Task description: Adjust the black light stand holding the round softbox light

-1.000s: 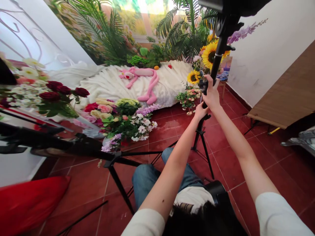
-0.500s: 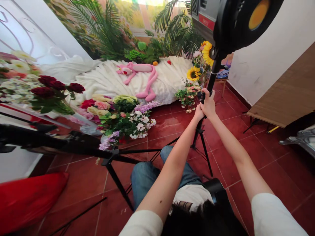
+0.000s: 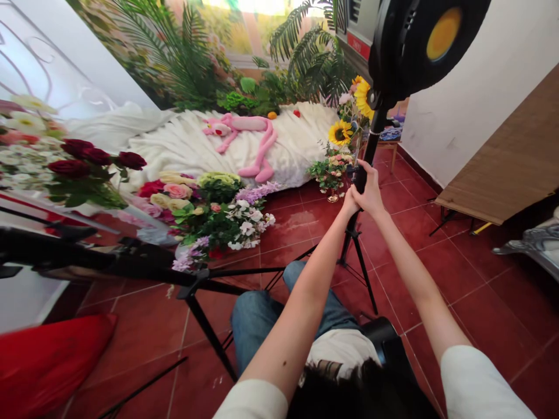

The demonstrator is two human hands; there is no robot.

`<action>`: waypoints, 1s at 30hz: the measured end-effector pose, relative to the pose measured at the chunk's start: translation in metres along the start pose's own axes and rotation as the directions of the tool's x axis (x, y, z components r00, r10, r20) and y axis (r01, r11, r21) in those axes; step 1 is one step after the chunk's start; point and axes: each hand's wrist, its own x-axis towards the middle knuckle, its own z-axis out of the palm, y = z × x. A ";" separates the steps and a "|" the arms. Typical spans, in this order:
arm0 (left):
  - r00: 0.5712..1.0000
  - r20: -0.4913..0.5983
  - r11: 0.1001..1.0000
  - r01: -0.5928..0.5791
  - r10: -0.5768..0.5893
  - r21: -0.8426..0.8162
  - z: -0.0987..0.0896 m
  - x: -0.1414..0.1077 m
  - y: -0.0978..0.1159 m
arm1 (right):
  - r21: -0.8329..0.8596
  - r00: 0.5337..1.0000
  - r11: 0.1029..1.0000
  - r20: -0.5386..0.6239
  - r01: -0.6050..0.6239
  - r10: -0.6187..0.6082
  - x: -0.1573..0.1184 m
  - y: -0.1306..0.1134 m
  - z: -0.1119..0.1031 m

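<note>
A black light stand [image 3: 372, 145] rises in front of me, with a large studio light [image 3: 406, 55] on top. My left hand [image 3: 351, 201] is closed round its pole, low on the grip. Just above and to the right, my right hand [image 3: 371, 189] wraps the same pole beside a black clamp knob [image 3: 351, 171]. The two hands touch each other. Parts of the fingers are hidden behind the pole and the hands. Below them, the stand's legs [image 3: 367, 267] spread on the floor.
A pink plush toy [image 3: 253, 124] lies on white fabric [image 3: 174, 137] by a garden backdrop. Artificial flowers [image 3: 209, 215] crowd the left front, sunflowers [image 3: 340, 132] the right. A second black stand [image 3: 196, 285] crosses the left. A brown board [image 3: 493, 169] leans right, above red floor tiles [image 3: 419, 291].
The studio light and upper pole have shifted slightly left in view. The right hand's fingers have moved a little at the knob. Both hands remain on the pole.
</note>
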 end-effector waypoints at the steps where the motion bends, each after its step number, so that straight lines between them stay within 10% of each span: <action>1: 1.000 0.026 0.999 -0.007 0.006 0.041 0.000 -0.002 0.003 | 0.044 0.999 0.999 -0.019 0.027 -0.026 -0.008 0.003 -0.003; 6: 0.988 0.139 0.921 -0.112 0.063 0.374 0.000 -0.014 0.019 | 0.002 0.995 0.999 -0.083 -0.054 0.054 -0.055 0.023 -0.024; 13: 0.991 0.128 0.873 -0.102 0.046 0.477 0.004 -0.022 0.031 | -0.271 0.976 0.952 0.122 -0.141 0.179 -0.069 0.029 -0.039; 17: 0.987 0.146 0.870 -0.124 0.061 0.477 0.004 -0.022 0.032 | -0.037 0.916 0.928 0.151 -0.370 0.371 -0.064 0.028 -0.024; 21: 0.986 0.153 0.867 -0.133 0.067 0.480 0.003 -0.021 0.030 | 0.493 0.713 0.529 0.340 -0.691 0.614 -0.065 0.021 -0.001; 24: 0.987 0.146 0.873 -0.133 0.072 0.470 0.002 -0.021 0.029 | 0.641 0.639 0.235 0.521 -0.731 0.566 -0.068 0.016 0.006; 27: 0.988 0.137 0.881 -0.121 0.065 0.458 0.003 -0.020 0.029 | 0.528 0.671 0.445 0.390 -0.724 0.630 -0.073 0.016 0.000; 30: 0.988 0.141 0.892 -0.113 0.056 0.438 0.003 -0.020 0.028 | 0.127 0.828 0.819 0.122 -0.560 0.547 -0.077 0.018 -0.015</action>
